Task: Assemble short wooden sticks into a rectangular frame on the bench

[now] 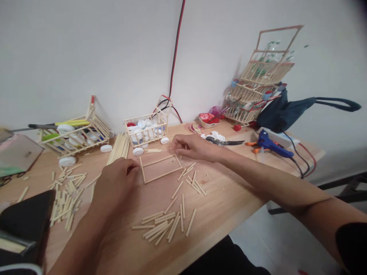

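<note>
On the pale wooden table (229,191), near its middle, lies a rectangular frame of thin pale wooden sticks (161,168), flat on the board between the two hands. The left hand (114,183) rests at the frame's left short side, its fingers curled in and thumb and fingertips drawn together just at that edge; whether they actually pinch the stick cannot be told from the head view. The right hand (195,147) reaches in from the right, and its fingertips are closed together on the frame's far right corner, so the frame stretches leftward and nearer from that pinch. Loose short cut wooden sticks (164,223) lie scattered on the near side of the frame, and a bundle of long pale sticks (119,147) lies just beyond the left hand. Behind the frame stands a small stick-built cart filled with white bottle caps (146,130), and a second, larger stick cart (76,135) sits tilted to the left. Further right, well apart from the hands, are black-handled scissors (226,142), a blue glue gun (269,143), and a leaning stack of stick carts (258,84) against the white wall.
</note>
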Demonstrator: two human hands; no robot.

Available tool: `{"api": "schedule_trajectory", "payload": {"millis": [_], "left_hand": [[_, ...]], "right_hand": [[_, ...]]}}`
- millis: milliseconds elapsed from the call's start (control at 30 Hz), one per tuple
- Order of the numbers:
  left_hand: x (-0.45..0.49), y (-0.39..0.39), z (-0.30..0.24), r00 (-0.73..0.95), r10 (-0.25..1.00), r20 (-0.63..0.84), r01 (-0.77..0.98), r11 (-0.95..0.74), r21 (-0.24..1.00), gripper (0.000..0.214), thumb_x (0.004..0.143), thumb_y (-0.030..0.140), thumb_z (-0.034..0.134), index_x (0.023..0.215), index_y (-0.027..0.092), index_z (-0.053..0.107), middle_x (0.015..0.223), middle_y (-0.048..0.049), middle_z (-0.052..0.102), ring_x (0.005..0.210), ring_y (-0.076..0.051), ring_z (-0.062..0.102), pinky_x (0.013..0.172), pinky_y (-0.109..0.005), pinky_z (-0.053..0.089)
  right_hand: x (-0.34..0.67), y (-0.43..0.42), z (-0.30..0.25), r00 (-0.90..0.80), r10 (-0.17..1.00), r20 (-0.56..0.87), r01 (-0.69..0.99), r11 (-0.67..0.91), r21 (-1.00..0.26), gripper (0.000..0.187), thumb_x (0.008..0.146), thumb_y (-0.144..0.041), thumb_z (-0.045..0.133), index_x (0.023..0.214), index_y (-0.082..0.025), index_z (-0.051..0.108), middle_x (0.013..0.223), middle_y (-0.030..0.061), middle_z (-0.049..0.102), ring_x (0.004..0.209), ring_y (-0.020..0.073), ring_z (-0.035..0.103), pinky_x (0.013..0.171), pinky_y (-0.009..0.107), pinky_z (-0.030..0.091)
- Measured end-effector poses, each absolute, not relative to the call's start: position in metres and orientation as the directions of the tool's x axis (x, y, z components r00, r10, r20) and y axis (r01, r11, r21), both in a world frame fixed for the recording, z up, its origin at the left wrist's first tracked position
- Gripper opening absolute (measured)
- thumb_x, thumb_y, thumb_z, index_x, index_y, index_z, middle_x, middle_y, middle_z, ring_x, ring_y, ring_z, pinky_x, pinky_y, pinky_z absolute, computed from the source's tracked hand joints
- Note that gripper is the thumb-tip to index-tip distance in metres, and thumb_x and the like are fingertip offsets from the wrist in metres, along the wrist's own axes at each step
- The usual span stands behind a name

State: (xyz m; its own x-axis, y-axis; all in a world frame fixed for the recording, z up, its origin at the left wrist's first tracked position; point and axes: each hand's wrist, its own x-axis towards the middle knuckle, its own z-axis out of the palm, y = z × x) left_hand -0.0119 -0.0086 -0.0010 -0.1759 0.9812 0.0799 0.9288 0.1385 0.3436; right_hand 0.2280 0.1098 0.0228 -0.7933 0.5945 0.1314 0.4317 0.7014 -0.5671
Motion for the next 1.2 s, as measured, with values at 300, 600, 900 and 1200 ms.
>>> {"api": "schedule_trajectory", "payload": {"millis": [300, 600, 900, 1200], "left_hand": [[-0.011, -0.009, 0.000, -0.156, 0.982, 0.109, 0.930, 0.109, 0.351, 0.033, 0.081, 0.033, 0.040, 0.082, 0.023, 0.071, 0.093, -0.0058, 0.071, 0.087, -0.023, 0.062, 0.074, -0.033, 0.041], [-0.010, -0.009, 0.002, -0.171, 0.982, 0.084, 0.930, 0.133, 0.344, 0.034, 0.080, 0.033, 0.039, 0.083, 0.023, 0.071, 0.095, -0.0065, 0.071, 0.086, -0.023, 0.062, 0.072, -0.034, 0.042], [-0.011, -0.009, 0.002, -0.156, 0.984, 0.089, 0.928, 0.115, 0.355, 0.033, 0.082, 0.033, 0.040, 0.083, 0.023, 0.071, 0.094, -0.0066, 0.071, 0.087, -0.025, 0.063, 0.074, -0.035, 0.044], [-0.012, -0.010, 0.000, -0.160, 0.982, 0.099, 0.929, 0.116, 0.350, 0.034, 0.083, 0.033, 0.039, 0.085, 0.022, 0.071, 0.095, -0.0071, 0.071, 0.090, -0.025, 0.063, 0.076, -0.036, 0.044]], "right_hand": [[0.227, 0.103, 0.001, -0.740, 0.672, 0.024, 0.504, 0.578, -0.642, 0.015, 0.079, -0.016, 0.055, 0.089, -0.015, 0.067, 0.073, 0.0000, 0.064, 0.063, 0.0099, 0.054, 0.057, 0.020, 0.034], [0.217, 0.090, 0.023, -0.858, 0.513, 0.036, 0.459, 0.795, -0.397, 0.016, 0.079, -0.004, 0.050, 0.071, -0.014, 0.058, 0.071, 0.0011, 0.059, 0.064, 0.0099, 0.046, 0.061, 0.023, 0.029], [0.218, 0.082, 0.018, -0.856, 0.517, 0.022, 0.486, 0.818, -0.306, 0.014, 0.088, -0.011, 0.049, 0.085, -0.015, 0.062, 0.085, 0.0067, 0.062, 0.077, 0.0146, 0.052, 0.068, 0.025, 0.033], [0.235, 0.080, 0.027, -0.805, 0.566, 0.180, 0.503, 0.811, -0.300, 0.023, 0.093, -0.016, 0.048, 0.106, -0.016, 0.066, 0.095, 0.0085, 0.062, 0.083, 0.0165, 0.055, 0.073, 0.027, 0.038]]}}
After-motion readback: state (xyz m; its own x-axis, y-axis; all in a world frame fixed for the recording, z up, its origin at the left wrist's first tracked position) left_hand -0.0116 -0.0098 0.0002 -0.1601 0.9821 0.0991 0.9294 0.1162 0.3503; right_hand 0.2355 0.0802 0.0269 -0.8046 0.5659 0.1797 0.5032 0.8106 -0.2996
